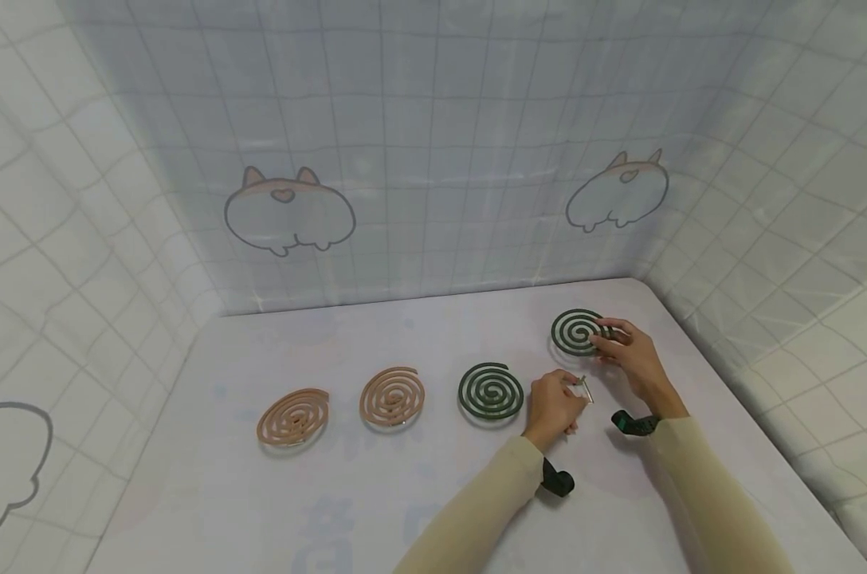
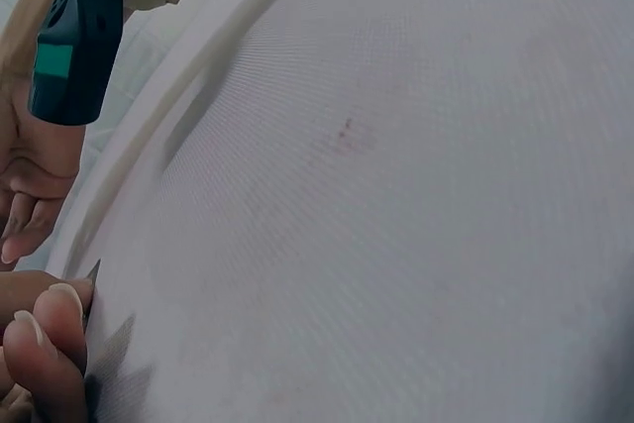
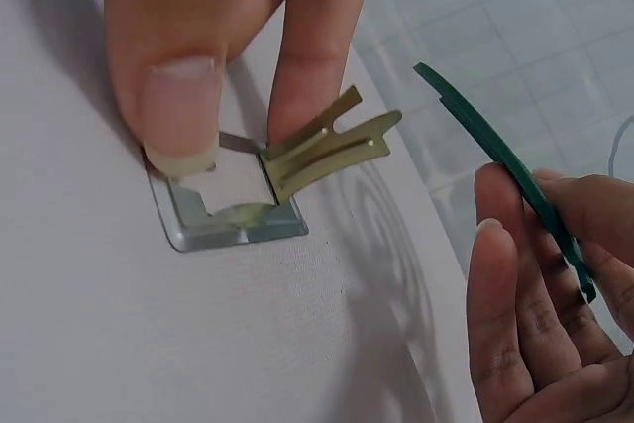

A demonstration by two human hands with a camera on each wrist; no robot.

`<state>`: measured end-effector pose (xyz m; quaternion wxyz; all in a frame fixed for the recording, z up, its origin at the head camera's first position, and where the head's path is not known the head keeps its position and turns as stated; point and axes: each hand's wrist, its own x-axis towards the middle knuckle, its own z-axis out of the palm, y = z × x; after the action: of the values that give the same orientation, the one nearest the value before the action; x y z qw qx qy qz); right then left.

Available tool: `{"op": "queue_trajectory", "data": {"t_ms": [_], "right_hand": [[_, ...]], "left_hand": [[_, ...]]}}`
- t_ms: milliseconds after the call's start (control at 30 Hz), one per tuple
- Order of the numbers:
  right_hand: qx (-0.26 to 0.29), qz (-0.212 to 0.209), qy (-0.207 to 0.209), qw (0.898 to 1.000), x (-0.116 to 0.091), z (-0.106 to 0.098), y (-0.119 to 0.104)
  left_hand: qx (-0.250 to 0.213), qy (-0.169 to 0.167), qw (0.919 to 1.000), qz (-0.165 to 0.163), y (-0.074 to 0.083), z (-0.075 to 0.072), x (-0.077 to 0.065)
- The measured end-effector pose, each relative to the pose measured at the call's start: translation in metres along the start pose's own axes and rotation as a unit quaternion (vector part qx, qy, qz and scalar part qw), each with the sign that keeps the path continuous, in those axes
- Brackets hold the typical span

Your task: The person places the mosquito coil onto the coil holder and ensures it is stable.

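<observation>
My left hand (image 1: pixel 551 405) pinches a small metal mosquito coil stand (image 1: pixel 582 388) just above the white table. Seen closely in the right wrist view, the stand (image 3: pixel 332 151) is a squarish frame with a slotted tongue bent upward. My right hand (image 1: pixel 637 359) holds a dark green mosquito coil (image 1: pixel 575 353) by its right edge, between thumb and fingers. That coil appears edge-on and tilted in the right wrist view, apart from the stand. In the left wrist view, left fingertips (image 2: pixel 50 344) show at the lower left; a dark pointed tip sticks out from them.
Left of my left hand sits another green coil (image 1: pixel 491 391). Two tan coils (image 1: pixel 393 397) stand farther left, with bits of metal beneath them. Gridded white curtains (image 1: pixel 433 199) with cartoon animal outlines enclose the table (image 1: pixel 376 510) at the back and sides.
</observation>
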<state>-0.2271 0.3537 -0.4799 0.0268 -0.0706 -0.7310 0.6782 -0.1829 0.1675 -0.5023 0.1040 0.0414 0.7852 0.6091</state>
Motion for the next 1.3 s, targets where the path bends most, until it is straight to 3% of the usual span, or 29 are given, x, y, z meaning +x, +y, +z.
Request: {"op": "queue_trajectory", "data": {"t_ms": [367,1300], "right_hand": [[-0.008,0.000,-0.007,1.000,-0.012,0.001,0.001],[0.003,0.014,-0.026,1.000,-0.030,0.000,0.002]], "left_hand": [[-0.003,-0.001,0.9996,0.027,-0.004,-0.001,0.000],[-0.021,-0.012,0.9993,0.027,-0.005,-0.003,0.000]]}}
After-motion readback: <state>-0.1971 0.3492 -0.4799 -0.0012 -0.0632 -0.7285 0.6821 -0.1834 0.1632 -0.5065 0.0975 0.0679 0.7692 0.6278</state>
